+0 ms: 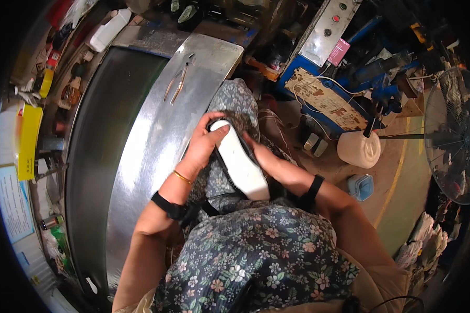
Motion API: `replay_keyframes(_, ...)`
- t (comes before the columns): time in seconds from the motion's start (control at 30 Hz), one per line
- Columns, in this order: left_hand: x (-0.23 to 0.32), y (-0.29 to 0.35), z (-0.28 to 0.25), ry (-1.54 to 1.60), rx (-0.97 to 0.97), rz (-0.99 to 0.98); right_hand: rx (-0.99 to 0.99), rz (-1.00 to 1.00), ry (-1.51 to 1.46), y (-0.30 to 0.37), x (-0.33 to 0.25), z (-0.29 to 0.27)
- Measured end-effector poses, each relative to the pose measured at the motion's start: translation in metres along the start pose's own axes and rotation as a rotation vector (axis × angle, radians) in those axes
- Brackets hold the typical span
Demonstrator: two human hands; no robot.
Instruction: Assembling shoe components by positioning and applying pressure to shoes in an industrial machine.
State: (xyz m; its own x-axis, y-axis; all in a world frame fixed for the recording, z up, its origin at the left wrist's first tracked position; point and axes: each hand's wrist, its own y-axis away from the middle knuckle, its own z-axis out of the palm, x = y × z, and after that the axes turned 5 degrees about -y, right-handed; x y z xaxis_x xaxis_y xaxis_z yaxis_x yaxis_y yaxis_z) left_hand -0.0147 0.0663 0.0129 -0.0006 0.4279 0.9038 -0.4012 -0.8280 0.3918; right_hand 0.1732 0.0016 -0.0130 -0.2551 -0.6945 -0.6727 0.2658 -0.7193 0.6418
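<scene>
A shoe [238, 161] lies sole up over my lap, its long white underside facing me and a dark edge showing round it. My left hand [204, 140] is closed round its far end, with the thumb pressed on the white surface. My right hand [260, 154] rests along the shoe's right side; its fingers are partly hidden behind the edge and slightly blurred. A floral apron [256, 250] covers my lap beneath the shoe.
At my left runs a shiny metal bench top [146, 135] with a thin pincer-like metal tool [177, 83], beside a dark belt [107, 130]. To the right stand a blue machine [324, 101], a pale plastic jug [359, 148], a small blue container [360, 187] and a fan [451, 135].
</scene>
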Motion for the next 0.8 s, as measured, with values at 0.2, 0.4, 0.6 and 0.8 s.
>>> replay_keyframes(0.2,-0.011,-0.018,-0.006,-0.031,-0.013,0.045,0.206,-0.4,1.201,-0.018,0.011,0.013)
replay_keyframes(0.4,-0.005,-0.036,-0.001,-0.046,-0.064,0.084,0.2,-0.391,1.529,0.002,-0.012,0.015)
replay_keyframes(0.6,0.006,-0.013,0.001,0.594,0.112,0.079,-0.05,-0.339,0.151,0.015,0.004,0.015)
replay_keyframes(0.8,0.025,0.014,-0.002,-1.156,0.388,-0.202,0.154,-0.448,0.464,-0.024,0.01,0.057)
